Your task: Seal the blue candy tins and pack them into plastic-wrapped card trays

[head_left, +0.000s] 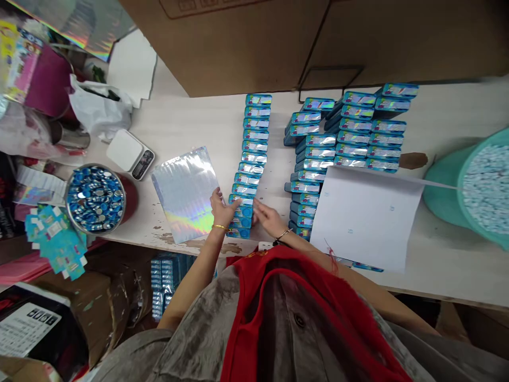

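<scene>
A column of small blue boxes (pixel 255 134) runs up the table in front of me, most with a shiny silvery strip on the upward face. My left hand (pixel 223 210) is at the near part of this column, fingers apart, its thumb laid on one box's strip. On the other side, my right hand (pixel 269 218) reaches in with outstretched fingers, their tips close against the same box's right end. Nearest my body, a few boxes show plain blue faces. Beside my left hand lies a shiny holographic sheet (pixel 186 193), partly under its fingertips.
More blue boxes (pixel 316 152) stand in rows to the right, partly behind a white paper sheet (pixel 366 217). A turquoise bucket (pixel 445 183) of small pale pieces is far right. Left are a pot (pixel 129 196) of blue-silver wrapped pieces and a scale (pixel 126 150). Large cardboard (pixel 246 53) borders the back.
</scene>
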Action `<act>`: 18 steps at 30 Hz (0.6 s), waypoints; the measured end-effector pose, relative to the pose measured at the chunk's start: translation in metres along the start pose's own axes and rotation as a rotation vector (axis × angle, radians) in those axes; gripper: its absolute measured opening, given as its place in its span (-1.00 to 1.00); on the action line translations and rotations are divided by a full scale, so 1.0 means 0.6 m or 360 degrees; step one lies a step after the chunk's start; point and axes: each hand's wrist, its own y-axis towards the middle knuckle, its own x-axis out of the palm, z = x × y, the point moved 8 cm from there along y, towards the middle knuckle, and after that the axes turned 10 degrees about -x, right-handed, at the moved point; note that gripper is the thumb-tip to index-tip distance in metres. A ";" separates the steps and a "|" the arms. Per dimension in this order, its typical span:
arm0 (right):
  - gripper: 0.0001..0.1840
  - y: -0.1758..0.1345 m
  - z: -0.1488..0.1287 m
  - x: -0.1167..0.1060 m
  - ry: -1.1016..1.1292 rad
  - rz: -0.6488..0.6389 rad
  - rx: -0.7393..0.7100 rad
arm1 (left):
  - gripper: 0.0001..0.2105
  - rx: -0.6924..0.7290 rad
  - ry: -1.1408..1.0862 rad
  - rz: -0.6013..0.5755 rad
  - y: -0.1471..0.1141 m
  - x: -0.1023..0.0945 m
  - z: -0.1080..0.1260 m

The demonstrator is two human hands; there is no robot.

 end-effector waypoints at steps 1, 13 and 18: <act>-0.37 -0.003 -0.007 0.017 -0.0020 -0.0171 -0.0004 | -0.15 -0.0033 -0.0041 -0.0037 0.006 0.001 -0.006; -0.51 -0.032 -0.206 -0.382 -0.1924 0.0852 -0.0307 | -0.71 0.1027 -0.0041 -0.0232 -0.112 0.092 0.263; -0.63 -0.090 -0.111 -0.378 -0.1924 0.0663 -0.0371 | -0.68 0.1446 0.0445 -0.0568 -0.160 0.275 0.365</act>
